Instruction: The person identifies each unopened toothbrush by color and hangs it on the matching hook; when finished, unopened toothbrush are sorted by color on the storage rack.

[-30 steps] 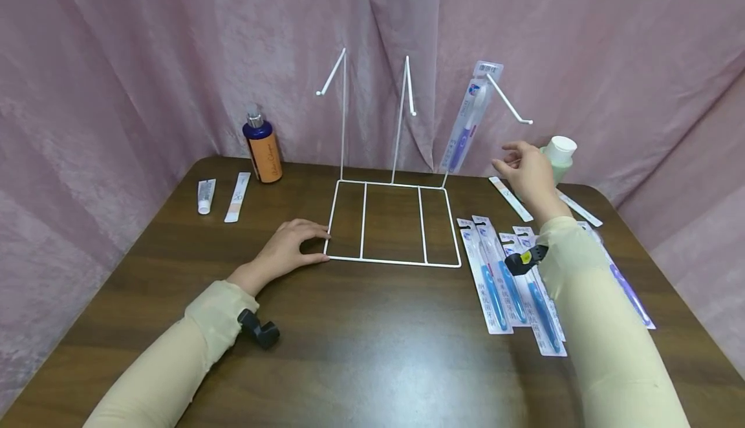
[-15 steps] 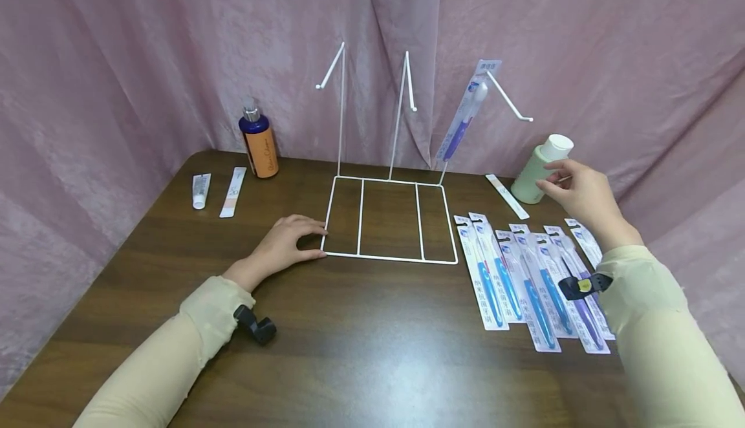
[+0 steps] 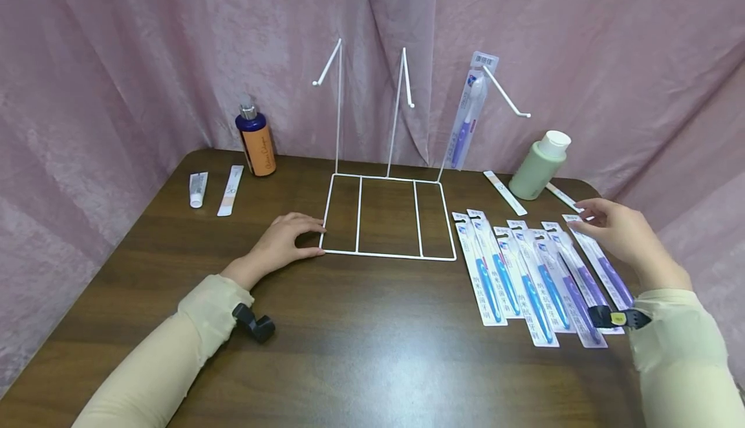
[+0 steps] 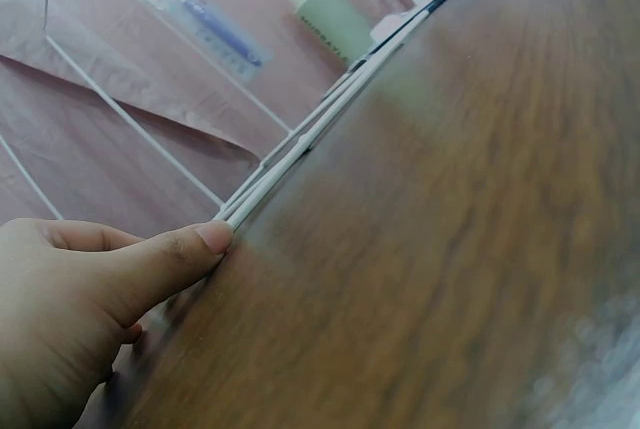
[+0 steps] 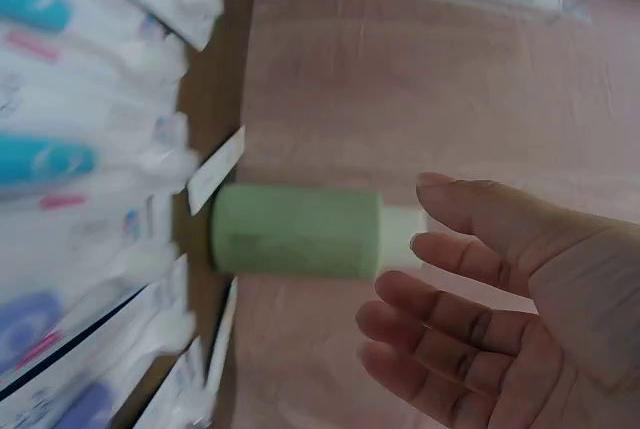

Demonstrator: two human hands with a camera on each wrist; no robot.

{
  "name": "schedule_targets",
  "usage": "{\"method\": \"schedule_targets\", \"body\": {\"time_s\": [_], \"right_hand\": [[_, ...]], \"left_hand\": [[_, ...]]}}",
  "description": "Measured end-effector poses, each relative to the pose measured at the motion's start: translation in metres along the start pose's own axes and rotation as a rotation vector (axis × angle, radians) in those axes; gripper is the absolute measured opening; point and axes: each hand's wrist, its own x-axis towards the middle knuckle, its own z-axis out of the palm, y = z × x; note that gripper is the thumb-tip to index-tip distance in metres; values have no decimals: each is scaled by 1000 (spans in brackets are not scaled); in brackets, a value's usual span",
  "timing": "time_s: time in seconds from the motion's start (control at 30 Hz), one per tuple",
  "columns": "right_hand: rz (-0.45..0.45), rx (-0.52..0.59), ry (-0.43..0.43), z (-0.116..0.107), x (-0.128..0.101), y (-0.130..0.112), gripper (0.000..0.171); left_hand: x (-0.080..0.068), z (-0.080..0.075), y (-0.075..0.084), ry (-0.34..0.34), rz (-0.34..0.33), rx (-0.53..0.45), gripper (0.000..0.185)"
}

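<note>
My left hand (image 3: 285, 242) rests at the near left corner of a white wire display rack (image 3: 388, 256), its thumb and fingertips touching the frame. The left wrist view shows the thumb (image 4: 170, 259) laid straight against the rack's corner. One packaged toothbrush (image 3: 468, 114) with a purple handle hangs on the rack's right hook; the middle and left hooks carry nothing. My right hand (image 3: 625, 234) holds nothing and hovers with loosely bent fingers above the far right end of a row of packaged toothbrushes (image 3: 535, 286), with blue and purple handles.
Behind the toothbrushes stands a green bottle (image 3: 535, 172) with a white cap, between two white strips (image 3: 505, 194). At the left are an orange and blue pump bottle (image 3: 256, 143), a small tube (image 3: 198, 190) and another pale strip (image 3: 230, 191). A pink curtain hangs behind the table.
My right hand has moved from beside the hanging toothbrush rightward and down toward the packaged toothbrushes, uncovering the green bottle. The left hand stays at the rack's corner.
</note>
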Motion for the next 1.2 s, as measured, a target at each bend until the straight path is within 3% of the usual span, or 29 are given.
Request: {"method": "schedule_targets", "body": {"time_s": [0.4, 0.63, 0.9, 1.2], "right_hand": [[102, 47, 24, 17, -27, 40, 47], [130, 47, 27, 36, -39, 61, 45], [232, 87, -34, 43, -50, 76, 53], [320, 46, -97, 48, -50, 87, 57]], "left_hand": [[2, 2, 0, 53, 47, 1, 50], [-2, -1, 3, 16, 11, -9, 48], [0, 2, 3, 16, 25, -14, 46], [-1, -1, 4, 23, 11, -10, 47]]}}
